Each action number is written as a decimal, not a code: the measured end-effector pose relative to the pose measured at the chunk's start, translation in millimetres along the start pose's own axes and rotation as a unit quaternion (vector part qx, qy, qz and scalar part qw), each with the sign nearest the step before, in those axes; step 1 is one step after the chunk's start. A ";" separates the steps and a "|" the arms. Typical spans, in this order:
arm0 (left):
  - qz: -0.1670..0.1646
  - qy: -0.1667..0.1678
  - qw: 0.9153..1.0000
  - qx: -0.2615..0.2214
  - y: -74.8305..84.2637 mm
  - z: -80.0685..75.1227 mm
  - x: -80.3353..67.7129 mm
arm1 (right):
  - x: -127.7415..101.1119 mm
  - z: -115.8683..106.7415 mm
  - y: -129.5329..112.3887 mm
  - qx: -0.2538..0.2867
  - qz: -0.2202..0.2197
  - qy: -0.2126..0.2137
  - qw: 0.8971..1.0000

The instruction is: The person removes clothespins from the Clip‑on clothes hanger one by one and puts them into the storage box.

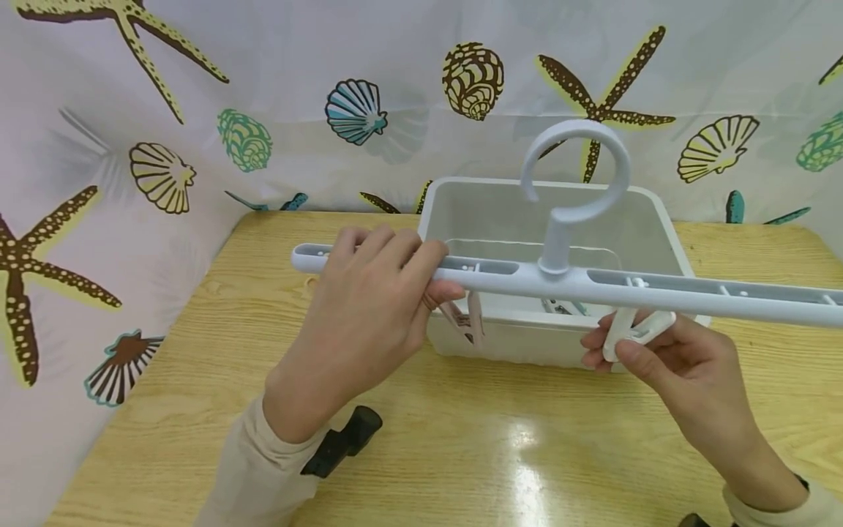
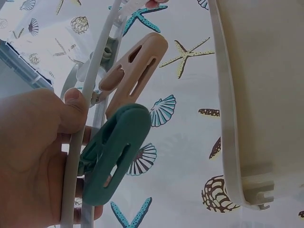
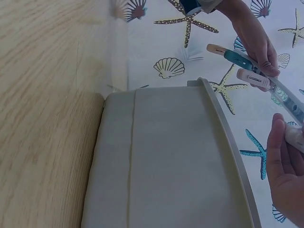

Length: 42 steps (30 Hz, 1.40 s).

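The clip hanger [image 1: 593,289] lies with its long bar running left to right, held in the air just in front of the white bin [image 1: 454,212] and above the wooden table [image 1: 217,351], its round hook standing up from the middle of the bar. Taking that bar as the landmark, the left hand [image 1: 369,307] sits on its left stretch, fingers curled over the top and thumb under it, so it grips and steadies the bar. The left wrist view shows what hangs there: a teal peg [image 2: 114,152] and a beige peg [image 2: 135,71] dangle from the bar right beside the left thumb. The right hand [image 1: 665,351] is below the bar, just right of the hook's stem, and pinches a white peg [image 1: 632,333] between thumb and fingers. That peg stands directly beneath the bar, its top end reaching up to the bar's slotted underside; whether it is already hooked in there cannot be told, since the bar hides the joint. So the white peg lies upward from the right hand, crosswise to the bar's long axis, and the right hand is plainly the nearer one to it, the left hand being well along the bar on the other side of the hook.
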<state>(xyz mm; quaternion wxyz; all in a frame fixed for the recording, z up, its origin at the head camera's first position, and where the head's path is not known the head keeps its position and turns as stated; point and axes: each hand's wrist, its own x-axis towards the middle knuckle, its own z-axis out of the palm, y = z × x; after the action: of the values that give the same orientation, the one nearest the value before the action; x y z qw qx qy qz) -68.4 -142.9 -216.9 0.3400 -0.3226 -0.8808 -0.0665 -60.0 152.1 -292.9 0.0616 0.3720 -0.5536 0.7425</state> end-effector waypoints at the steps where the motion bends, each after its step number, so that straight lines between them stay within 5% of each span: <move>1: 0.000 -0.001 1.000 -0.001 0.0 -0.1 0.0 | 0.2 -0.9 0.4 0.007 -0.004 -0.006 1.000; 6: -0.005 -0.010 1.000 -0.010 0.7 -1.9 0.2 | 1.2 -3.8 0.7 0.017 -0.018 -0.008 1.000; 11: -0.014 -0.026 1.000 -0.011 1.5 -2.1 0.9 | 2.3 -3.3 -0.8 -0.040 -0.048 0.062 0.996; 14: -0.020 -0.038 0.999 -0.008 2.0 -2.3 0.7 | 5.7 -1.2 -0.1 -0.098 -0.098 0.103 0.985; 17: -0.028 -0.052 0.998 -0.006 3.1 -3.1 -0.1 | 9.0 3.2 2.3 -0.164 -0.171 0.136 0.962; 20: -0.031 -0.059 0.998 0.005 5.1 -3.7 -1.0 | 11.3 6.8 6.0 -0.275 -0.242 0.187 0.911; 24: -0.025 -0.048 0.998 0.031 8.1 -3.9 -2.4 | 10.8 4.9 10.5 -0.458 -0.297 0.250 0.800; 26: -0.020 -0.043 0.998 0.038 9.5 -4.2 -3.3 | 9.6 2.3 11.9 -0.516 -0.318 0.257 0.753; 29: -0.017 -0.038 0.998 0.043 11.0 -3.6 -2.9 | 9.3 -0.1 12.4 -0.560 -0.338 0.255 0.713; 32: -0.018 -0.038 0.998 0.043 11.5 -2.3 -1.8 | 10.3 -1.1 11.4 -0.570 -0.338 0.257 0.704; 42: -0.035 -0.043 0.998 0.037 10.4 -1.1 -0.3 | 13.0 3.3 4.5 -0.553 -0.322 0.272 0.719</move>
<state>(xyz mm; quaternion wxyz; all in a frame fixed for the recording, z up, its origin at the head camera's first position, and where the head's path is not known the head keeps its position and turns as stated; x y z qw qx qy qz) -61.3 -135.3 -217.3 0.3114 -0.2813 -0.9071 -0.0317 -70.0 143.4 -288.0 0.6396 0.2099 -0.6722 0.3083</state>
